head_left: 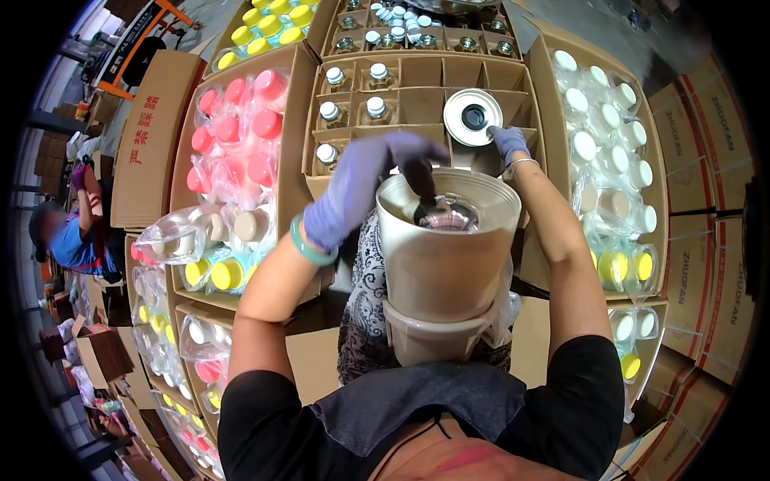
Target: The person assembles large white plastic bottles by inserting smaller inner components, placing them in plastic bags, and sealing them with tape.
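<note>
In front of me, between my knees, stands a cream plastic bucket [445, 268], set in or on a second similar bucket [425, 337]. Inside its rim lies a shiny, rounded, clear or metallic thing [447, 215] whose kind I cannot make out. My left hand [357, 180], in a purple glove, reaches over the bucket's left rim; its fingers are dark and smeared by motion. Beyond the bucket, my right hand [509, 146], also gloved, grips the edge of a round white lid-like piece [472, 117] with a dark centre. The piece is above the divided carton.
The divided carton [425, 140] ahead holds several glass jars with white caps. Flanking it are cartons of pink-capped bottles [233, 144] and white-capped bottles [605, 132]. Stacked cardboard boxes [698, 200] line the right. At the far left is another person [76, 232].
</note>
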The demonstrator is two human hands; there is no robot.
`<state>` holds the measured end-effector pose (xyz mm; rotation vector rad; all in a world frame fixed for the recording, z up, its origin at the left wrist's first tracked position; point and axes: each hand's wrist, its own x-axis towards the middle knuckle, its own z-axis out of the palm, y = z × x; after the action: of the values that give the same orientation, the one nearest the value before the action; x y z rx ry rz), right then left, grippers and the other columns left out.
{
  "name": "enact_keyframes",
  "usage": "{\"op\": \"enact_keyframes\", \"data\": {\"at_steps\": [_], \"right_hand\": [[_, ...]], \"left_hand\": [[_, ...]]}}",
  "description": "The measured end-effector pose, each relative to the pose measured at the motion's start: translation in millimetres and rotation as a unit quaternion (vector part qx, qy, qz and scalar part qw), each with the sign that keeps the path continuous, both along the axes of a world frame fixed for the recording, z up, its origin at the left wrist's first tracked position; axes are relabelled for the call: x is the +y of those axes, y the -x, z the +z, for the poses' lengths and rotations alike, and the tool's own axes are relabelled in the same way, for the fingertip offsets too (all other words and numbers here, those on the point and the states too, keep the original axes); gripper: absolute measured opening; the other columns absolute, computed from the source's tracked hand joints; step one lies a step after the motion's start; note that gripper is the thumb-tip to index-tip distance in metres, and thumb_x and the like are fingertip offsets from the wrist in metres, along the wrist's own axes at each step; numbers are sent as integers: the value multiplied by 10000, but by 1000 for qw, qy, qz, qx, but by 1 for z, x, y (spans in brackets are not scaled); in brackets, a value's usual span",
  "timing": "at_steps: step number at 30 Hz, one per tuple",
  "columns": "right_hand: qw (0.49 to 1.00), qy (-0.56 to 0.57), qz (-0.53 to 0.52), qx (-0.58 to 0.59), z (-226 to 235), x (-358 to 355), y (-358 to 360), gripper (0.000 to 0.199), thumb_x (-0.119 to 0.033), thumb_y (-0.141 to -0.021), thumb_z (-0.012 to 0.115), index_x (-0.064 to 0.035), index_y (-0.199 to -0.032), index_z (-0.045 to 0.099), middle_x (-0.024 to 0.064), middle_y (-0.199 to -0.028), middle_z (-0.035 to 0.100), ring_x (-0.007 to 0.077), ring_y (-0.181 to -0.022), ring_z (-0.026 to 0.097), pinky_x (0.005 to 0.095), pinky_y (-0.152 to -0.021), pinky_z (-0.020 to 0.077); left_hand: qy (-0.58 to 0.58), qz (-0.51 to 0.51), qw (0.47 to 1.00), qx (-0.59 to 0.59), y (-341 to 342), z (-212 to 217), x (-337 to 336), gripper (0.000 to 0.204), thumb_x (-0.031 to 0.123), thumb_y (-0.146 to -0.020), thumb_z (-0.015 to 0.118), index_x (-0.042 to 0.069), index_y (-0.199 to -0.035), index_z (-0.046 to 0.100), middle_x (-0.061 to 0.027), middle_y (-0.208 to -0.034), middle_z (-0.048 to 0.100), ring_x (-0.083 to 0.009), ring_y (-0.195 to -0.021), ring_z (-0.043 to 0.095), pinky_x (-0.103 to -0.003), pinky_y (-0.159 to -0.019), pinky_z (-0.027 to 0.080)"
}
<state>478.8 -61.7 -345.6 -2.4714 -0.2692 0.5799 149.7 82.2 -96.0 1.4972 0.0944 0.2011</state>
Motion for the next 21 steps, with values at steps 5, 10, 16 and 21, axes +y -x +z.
{"op": "enact_keyframes", "data": {"at_steps": [5,10,16,21], "right_hand": [[942,-319,-100,-15,53,23,51,503,-295,-709,851,11,-1061,663,160,-951,691,253,-842,640,356,-798,520],[857,-467,141,-168,167,29,110,482,-167,-809,790,-24,-1200,546,117,-1129,593,218,-1064,587,351,-935,483],[809,-446,233,-304,262,25,145,737,-164,-776,827,-59,-1429,504,135,-1324,542,268,-1196,548,379,-1033,448],[762,-469,304,-326,309,8,146,464,-272,-936,647,-36,-1334,611,171,-1344,528,303,-1306,479,418,-1113,369]], "left_hand": [[118,49,973,194,-49,-21,16,449,384,-1035,481,-22,-1168,620,-133,-946,685,-168,-849,668,-277,-772,540],[178,48,960,212,-85,-49,21,313,310,-977,632,20,-1095,637,-43,-901,641,-96,-745,637,-240,-677,552],[147,159,972,91,-82,-7,11,342,322,-940,697,10,-1064,628,-35,-851,628,-102,-706,602,-242,-606,528],[185,136,969,-95,-66,32,0,448,167,-864,780,-49,-1204,582,-65,-955,669,-126,-807,652,-248,-730,557]]}}
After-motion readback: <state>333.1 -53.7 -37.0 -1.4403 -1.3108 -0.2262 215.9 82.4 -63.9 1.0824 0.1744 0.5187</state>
